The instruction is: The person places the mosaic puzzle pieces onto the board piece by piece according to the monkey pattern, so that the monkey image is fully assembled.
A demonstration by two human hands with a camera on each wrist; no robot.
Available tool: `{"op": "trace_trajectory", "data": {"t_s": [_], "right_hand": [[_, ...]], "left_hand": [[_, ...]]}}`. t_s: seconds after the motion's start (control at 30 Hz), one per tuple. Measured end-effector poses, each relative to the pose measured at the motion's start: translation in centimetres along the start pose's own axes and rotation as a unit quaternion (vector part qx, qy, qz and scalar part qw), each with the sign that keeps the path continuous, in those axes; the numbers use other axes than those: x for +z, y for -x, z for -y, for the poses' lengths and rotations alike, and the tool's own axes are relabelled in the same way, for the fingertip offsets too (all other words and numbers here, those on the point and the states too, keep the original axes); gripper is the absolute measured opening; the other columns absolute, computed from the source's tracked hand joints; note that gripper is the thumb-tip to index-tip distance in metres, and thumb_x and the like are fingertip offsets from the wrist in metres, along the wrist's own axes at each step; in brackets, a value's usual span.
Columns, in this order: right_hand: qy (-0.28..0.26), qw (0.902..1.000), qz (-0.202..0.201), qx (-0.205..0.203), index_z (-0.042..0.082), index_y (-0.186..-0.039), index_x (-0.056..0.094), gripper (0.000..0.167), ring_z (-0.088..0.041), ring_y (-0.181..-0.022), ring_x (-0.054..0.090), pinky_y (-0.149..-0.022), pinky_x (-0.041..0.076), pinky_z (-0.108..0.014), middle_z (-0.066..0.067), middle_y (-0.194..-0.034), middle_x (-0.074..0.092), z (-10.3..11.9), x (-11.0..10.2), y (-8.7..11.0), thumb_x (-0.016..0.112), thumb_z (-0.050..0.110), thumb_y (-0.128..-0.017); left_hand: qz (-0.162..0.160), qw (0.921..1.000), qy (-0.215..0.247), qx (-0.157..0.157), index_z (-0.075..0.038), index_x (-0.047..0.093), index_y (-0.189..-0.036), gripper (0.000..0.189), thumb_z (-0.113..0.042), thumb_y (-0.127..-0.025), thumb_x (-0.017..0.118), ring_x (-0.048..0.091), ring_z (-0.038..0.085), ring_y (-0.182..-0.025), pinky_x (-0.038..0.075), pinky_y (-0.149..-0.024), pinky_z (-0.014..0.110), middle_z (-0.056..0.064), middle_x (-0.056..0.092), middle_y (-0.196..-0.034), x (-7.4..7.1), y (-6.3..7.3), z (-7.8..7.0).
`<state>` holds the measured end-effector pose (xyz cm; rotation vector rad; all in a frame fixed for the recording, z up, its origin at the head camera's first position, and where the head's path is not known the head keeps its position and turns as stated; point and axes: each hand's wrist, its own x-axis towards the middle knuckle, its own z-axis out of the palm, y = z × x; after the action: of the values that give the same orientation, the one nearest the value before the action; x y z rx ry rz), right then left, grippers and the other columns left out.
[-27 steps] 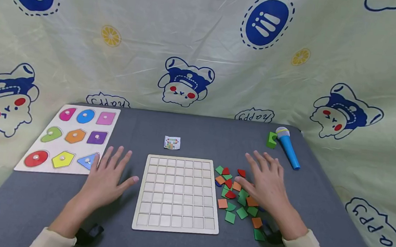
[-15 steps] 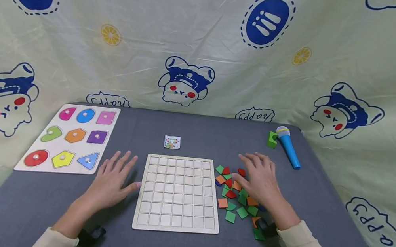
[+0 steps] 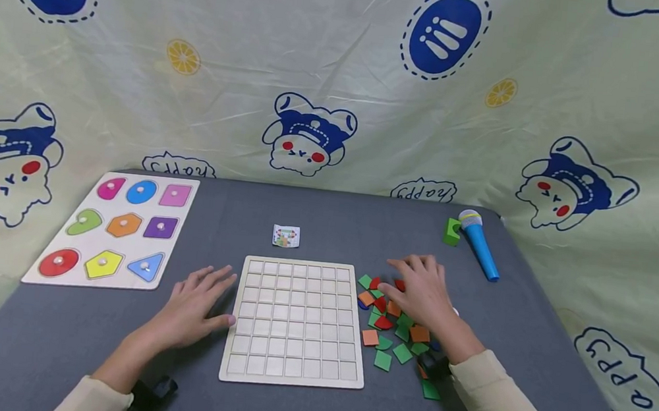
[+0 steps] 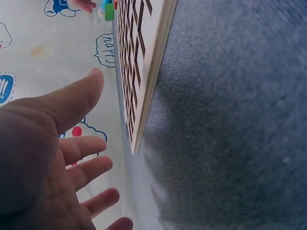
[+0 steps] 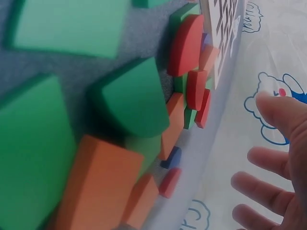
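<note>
A pale wooden grid board (image 3: 298,321) with square cells lies in the middle of the table. My left hand (image 3: 194,308) hovers beside its left edge, thumb toward the rim; in the left wrist view the palm and fingers (image 4: 88,172) are spread and hold nothing. To the right of the board lies a loose pile of small tiles in green, red, orange and blue, among them a green tile (image 3: 402,353) and an orange tile (image 3: 370,338). Above the pile's far part is my right hand (image 3: 419,293); the right wrist view shows its fingers (image 5: 264,191) apart from the tiles.
A white shape puzzle board (image 3: 109,230) with knobbed pieces lies at the back left. Beyond the grid board is a small printed card (image 3: 286,236). A blue toy microphone (image 3: 480,246) and a green notched block (image 3: 452,232) lie at the back right. A patterned curtain hangs behind.
Both hands have shifted inward: the left rightward and slightly down to the grid board's edge, the right leftward over the tile pile. Tiles and boards look unmoved.
</note>
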<state>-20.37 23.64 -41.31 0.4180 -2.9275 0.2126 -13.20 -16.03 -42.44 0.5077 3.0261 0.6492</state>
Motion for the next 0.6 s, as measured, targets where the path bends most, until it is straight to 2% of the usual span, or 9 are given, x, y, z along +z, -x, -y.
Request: {"op": "trace_trajectory", "data": {"t_s": [0.3, 0.6], "right_hand": [[-0.011, 0.9996, 0.027, 0.002, 0.015, -0.120, 0.064, 0.045, -0.032, -0.107, 0.040, -0.089, 0.029, -0.051, -0.012, -0.114, 0.057, -0.2, 0.8, -0.9, 0.070, 0.039, -0.083], [-0.024, 0.9980, 0.059, 0.000, 0.015, -0.114, 0.067, 0.037, -0.032, -0.105, 0.042, -0.084, 0.030, -0.047, -0.012, -0.115, 0.059, -0.6, 1.3, -1.4, 0.070, 0.034, -0.083]], "left_hand": [[0.026, 0.9995, 0.015, 0.012, -0.009, 0.046, -0.140, 0.072, -0.033, -0.079, 0.074, 0.039, 0.031, -0.121, 0.028, -0.085, 0.046, 0.009, 0.043, -0.147, 0.5, -0.1, 0.1], [0.042, 0.9989, 0.015, 0.016, -0.012, 0.046, -0.141, 0.069, -0.032, -0.081, 0.073, 0.040, 0.028, -0.117, 0.028, -0.083, 0.042, 0.006, 0.042, -0.147, 0.8, 0.0, 0.3]]}}
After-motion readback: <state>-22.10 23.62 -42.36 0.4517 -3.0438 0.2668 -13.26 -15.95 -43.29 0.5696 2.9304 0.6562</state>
